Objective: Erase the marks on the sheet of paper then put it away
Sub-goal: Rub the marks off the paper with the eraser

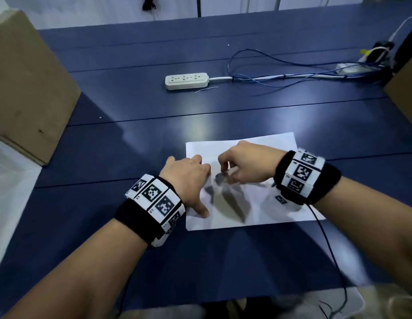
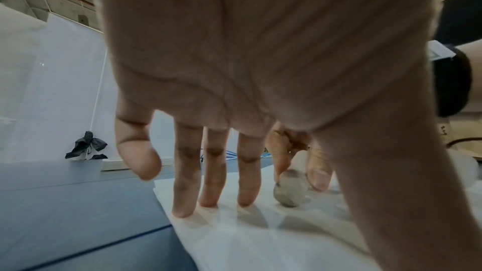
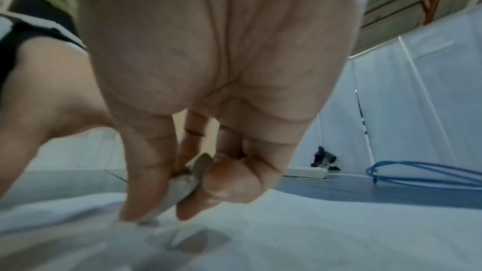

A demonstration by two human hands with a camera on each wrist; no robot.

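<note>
A white sheet of paper (image 1: 265, 155) lies flat on the blue table near me. My left hand (image 1: 189, 178) lies open on its left part, with straight fingertips (image 2: 245, 197) pressing the sheet (image 2: 260, 240) down. My right hand (image 1: 242, 166) hovers over the middle of the sheet and pinches a small grey eraser (image 1: 220, 178) between thumb and fingers. The left wrist view shows the eraser (image 2: 289, 189) touching the paper. In the right wrist view the eraser (image 3: 182, 184) sits between curled fingers, its tip at the sheet (image 3: 313, 234). No marks are clear under the hands' shadows.
A white power strip (image 1: 186, 81) lies further back on the table, with a tangle of blue cables (image 1: 281, 72) running to the right. A cardboard box (image 1: 27, 88) stands at the left and another (image 1: 405, 97) at the right edge. A thin dark cord (image 1: 327, 245) trails from my right wrist.
</note>
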